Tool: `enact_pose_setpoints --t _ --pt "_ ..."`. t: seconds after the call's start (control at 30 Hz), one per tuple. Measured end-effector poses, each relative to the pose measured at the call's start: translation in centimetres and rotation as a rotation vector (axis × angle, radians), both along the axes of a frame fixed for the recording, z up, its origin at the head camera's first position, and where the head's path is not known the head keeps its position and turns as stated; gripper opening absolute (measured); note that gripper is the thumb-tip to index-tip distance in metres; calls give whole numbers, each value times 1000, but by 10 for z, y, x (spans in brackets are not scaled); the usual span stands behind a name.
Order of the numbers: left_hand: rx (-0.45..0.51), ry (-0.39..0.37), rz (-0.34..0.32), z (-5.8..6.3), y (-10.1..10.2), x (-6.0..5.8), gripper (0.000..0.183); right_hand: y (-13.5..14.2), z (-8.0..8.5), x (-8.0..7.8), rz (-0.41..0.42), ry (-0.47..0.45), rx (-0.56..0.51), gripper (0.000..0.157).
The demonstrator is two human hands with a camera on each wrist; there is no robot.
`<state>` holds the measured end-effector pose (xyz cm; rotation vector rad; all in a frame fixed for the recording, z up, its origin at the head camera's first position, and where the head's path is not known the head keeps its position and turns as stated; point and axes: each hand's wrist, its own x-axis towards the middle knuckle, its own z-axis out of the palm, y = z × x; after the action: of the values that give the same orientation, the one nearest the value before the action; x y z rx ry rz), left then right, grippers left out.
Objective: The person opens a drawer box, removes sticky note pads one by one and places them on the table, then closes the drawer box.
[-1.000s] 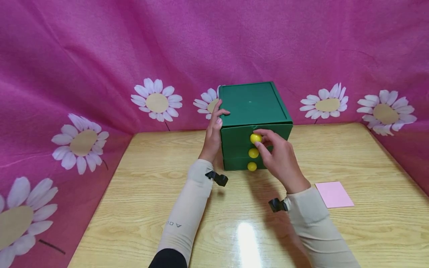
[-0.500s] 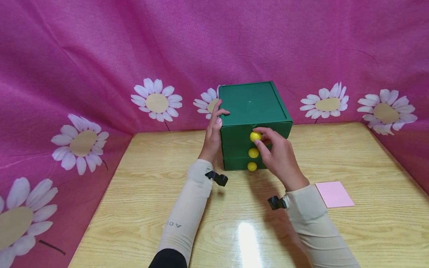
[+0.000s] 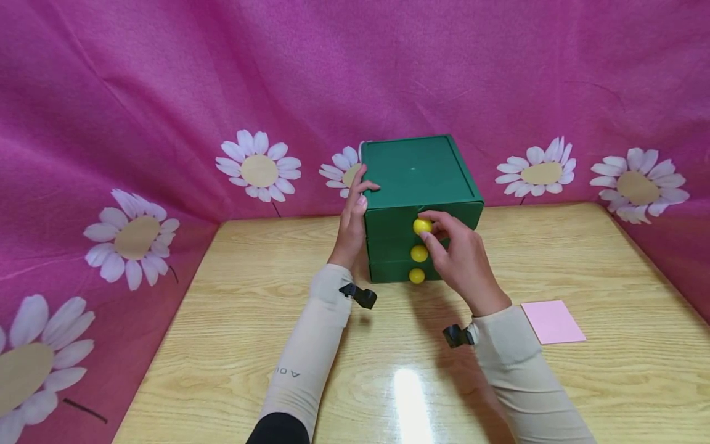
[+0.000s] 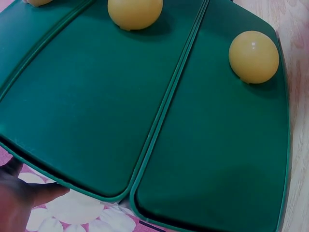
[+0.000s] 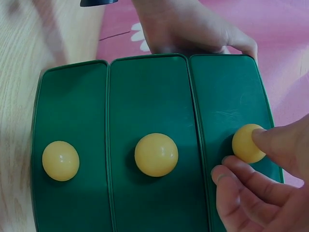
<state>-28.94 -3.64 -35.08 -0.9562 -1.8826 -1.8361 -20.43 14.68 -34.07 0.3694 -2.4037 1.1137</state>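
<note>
A green drawer box (image 3: pixel 416 169) stands at the back of the table, with three drawers one above another. Each drawer front carries a round yellow knob; the middle knob (image 3: pixel 419 253) and bottom knob (image 3: pixel 417 275) are untouched. My right hand (image 3: pixel 466 262) pinches the top knob (image 5: pixel 247 143) between thumb and fingers. The top drawer front appears flush with those below. My left hand (image 3: pixel 349 231) rests against the box's left side, fingers extended, one fingertip over the top edge. In the left wrist view, only part of the left hand (image 4: pixel 14 200) shows beyond the drawer fronts' edge.
A pink square of paper (image 3: pixel 553 322) lies on the wooden table (image 3: pixel 249 296), right of the right wrist. Pink cloth (image 3: pixel 355 68) with printed daisies hangs behind the box and along both sides.
The top drawer has slid slightly inward, closing the small gap under the box's top edge. My right hand moved forward a little with its knob, then held still. My left hand has not moved.
</note>
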Motion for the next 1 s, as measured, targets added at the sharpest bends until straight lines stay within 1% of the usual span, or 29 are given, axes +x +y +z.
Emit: enact_pose_setpoints --t 0.2,0.63,1.0 --pt "0 1 0 1 0 0 38 0 0 0 2 -7 -6 31" --pt "5 0 5 1 1 0 38 -1 -2 -1 -15 21 -34 30" --pt "7 9 10 2 1 2 38 1 -4 -2 -16 -20 -58 31"
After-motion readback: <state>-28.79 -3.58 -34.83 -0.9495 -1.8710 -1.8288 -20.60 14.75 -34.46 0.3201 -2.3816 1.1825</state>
